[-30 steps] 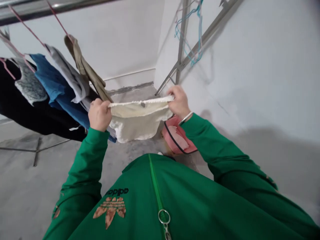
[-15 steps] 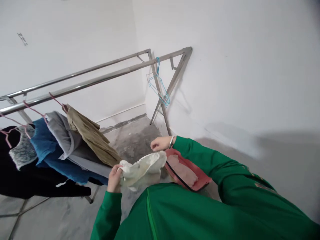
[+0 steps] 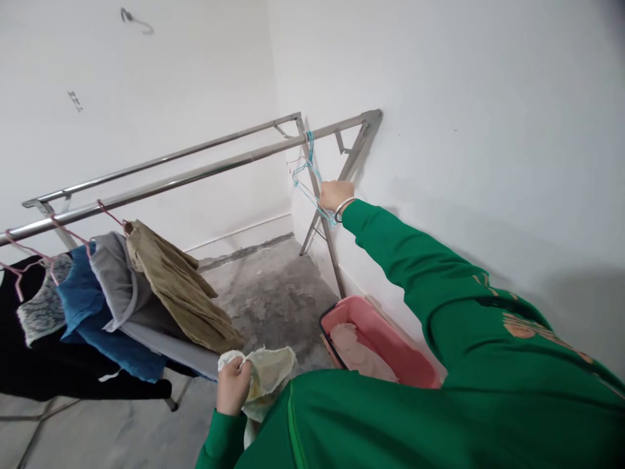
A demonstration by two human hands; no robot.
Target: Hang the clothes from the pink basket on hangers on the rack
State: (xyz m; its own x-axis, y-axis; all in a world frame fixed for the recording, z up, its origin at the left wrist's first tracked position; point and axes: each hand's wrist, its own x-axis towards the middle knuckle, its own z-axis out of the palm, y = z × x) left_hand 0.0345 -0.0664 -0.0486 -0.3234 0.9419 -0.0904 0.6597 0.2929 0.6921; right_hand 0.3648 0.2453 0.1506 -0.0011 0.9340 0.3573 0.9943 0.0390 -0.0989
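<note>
White garment: the white garment [image 3: 272, 370] lies low in the view, its near part bunched in the left hand, its loose part trailing right and down against the front of the green jacket [image 3: 361, 423].
Left hand: the left hand [image 3: 233, 385] pinches the garment's edge between thumb and curled fingers, just beside the hanging clothes.
Right hand: the right hand [image 3: 336, 195] is raised at the hangers, fingers curled; whether they grip a wire, I cannot tell.
Blue hangers: the blue hangers [image 3: 310, 144] hook over the front rail [image 3: 209, 170], up and left of the right hand; their long wires slant down rightward behind it.
Nearer hand: the right, overlapping the hangers in view; the left is well apart, below and leftward.
Olive garment: the olive garment [image 3: 178, 286] hangs from the rail, left of the hangers.
Pink tub: the pink tub [image 3: 413, 352] stands below the right arm, pale cloth [image 3: 359, 352] inside.
</note>
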